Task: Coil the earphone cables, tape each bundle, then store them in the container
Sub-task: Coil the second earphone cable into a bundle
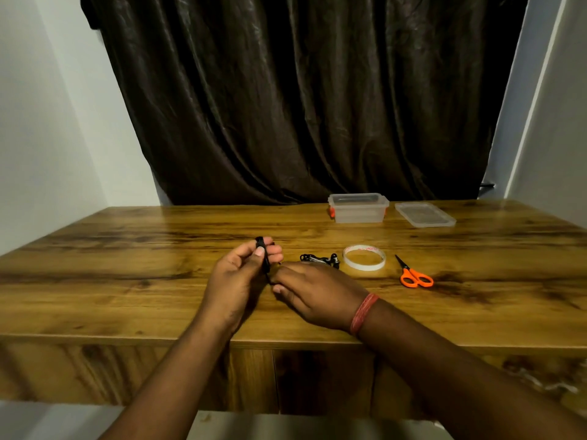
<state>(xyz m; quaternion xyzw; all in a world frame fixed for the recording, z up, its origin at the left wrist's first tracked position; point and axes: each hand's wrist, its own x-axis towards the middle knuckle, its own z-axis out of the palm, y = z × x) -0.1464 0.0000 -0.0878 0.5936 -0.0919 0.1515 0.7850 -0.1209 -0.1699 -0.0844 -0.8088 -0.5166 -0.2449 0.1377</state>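
My left hand (241,274) holds a black earphone cable (263,255) wound in loops around its fingers, thumb pressed on the coil. My right hand (314,293), just to the right, pinches the loose end of the same cable near the coil's bottom. A second black earphone (320,259) lies loosely bunched on the table behind my right hand, partly hidden by it. A roll of clear tape (364,256) lies flat beside it. The clear plastic container (359,208) with orange clips stands open at the back of the table.
Orange-handled scissors (413,274) lie right of the tape. The container's clear lid (425,214) rests flat to its right. The wooden table (127,265) stands against a dark curtain (301,100), with white walls on both sides.
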